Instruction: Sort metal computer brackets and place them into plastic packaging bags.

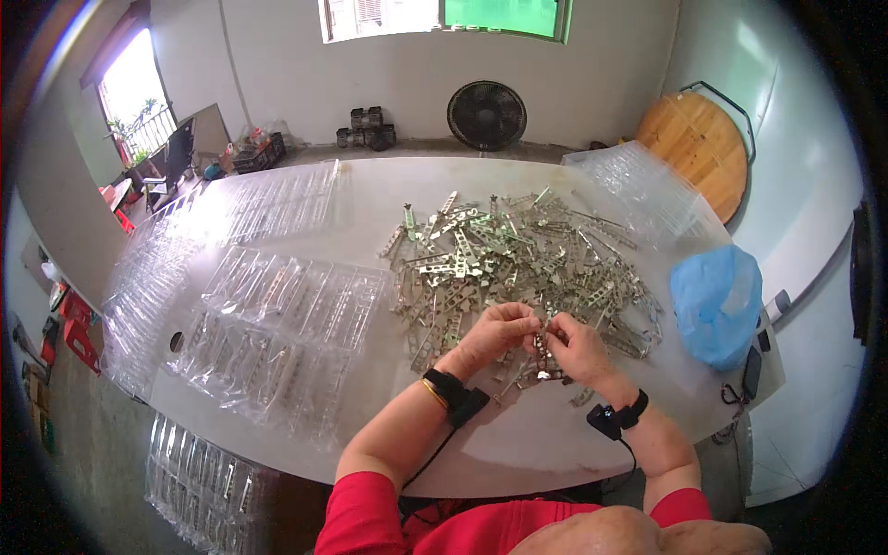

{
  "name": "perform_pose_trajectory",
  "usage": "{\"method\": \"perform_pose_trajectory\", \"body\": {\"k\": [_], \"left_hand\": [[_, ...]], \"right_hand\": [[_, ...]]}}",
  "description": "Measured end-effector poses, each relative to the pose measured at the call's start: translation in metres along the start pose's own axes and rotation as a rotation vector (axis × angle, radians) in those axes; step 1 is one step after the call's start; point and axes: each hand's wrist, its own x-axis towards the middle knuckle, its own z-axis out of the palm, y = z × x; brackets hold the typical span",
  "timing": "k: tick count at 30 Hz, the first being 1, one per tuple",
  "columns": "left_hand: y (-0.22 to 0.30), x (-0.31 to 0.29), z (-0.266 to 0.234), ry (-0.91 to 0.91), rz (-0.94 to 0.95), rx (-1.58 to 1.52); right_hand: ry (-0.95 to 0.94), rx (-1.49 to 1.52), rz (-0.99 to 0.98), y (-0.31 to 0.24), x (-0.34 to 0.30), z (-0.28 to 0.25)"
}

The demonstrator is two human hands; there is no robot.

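Both hands meet at the near edge of a large heap of loose metal parts (pixel 518 250), mostly slim, perforated silvery strips. My left hand (pixel 499 335) is closed in a pinch, its fingertips at the upper end of a perforated metal strip (pixel 542 363). Pinched from the other side, the same strip hangs beside the thumb of my right hand (pixel 579 351). The fingers partly cover its upper end, so any smaller part there is hidden. Left of the heap, clear plastic trays (pixel 277 324) hold rows of similar metal pieces in their slots.
Stacked clear trays (pixel 153 287) line the table's left edge, with more trays (pixel 647 190) at the far right. A blue plastic bag (pixel 715 307) sits on the right. Filled trays (pixel 199 486) stand below the table's left front. A black fan (pixel 487 115) stands beyond the table (pixel 444 462).
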Motion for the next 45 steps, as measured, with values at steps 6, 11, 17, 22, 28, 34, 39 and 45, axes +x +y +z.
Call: {"method": "perform_pose_trajectory", "body": {"k": [6,11,17,22,28,34,39,45], "left_hand": [[0.0,0.001,0.003,0.048,0.051,0.012],[0.003,-0.004,0.012,0.12,0.082,0.005],[0.003,-0.002,0.012,0.219,0.051,0.112],[0.006,0.001,-0.002,0.169,0.166,0.123],[0.0,0.007,-0.001,0.154,0.15,0.012],[0.001,0.001,0.004,0.159,0.166,0.047],[-0.005,0.003,-0.005,0.108,0.147,0.046],[-0.004,0.005,-0.003,0.079,0.162,0.014]], "right_hand": [[0.152,0.146,-0.138,0.009,0.003,0.011],[0.007,0.155,-0.027,0.005,-0.002,0.012],[-0.055,0.284,0.042,0.019,0.003,0.015],[0.017,0.426,0.073,-0.009,0.005,-0.006],[0.0,0.4,0.07,0.012,0.003,-0.005],[-0.066,0.42,0.115,0.015,0.001,0.001],[-0.066,0.405,0.092,0.015,0.004,0.003],[-0.051,0.351,0.086,0.013,0.006,0.003]]}}
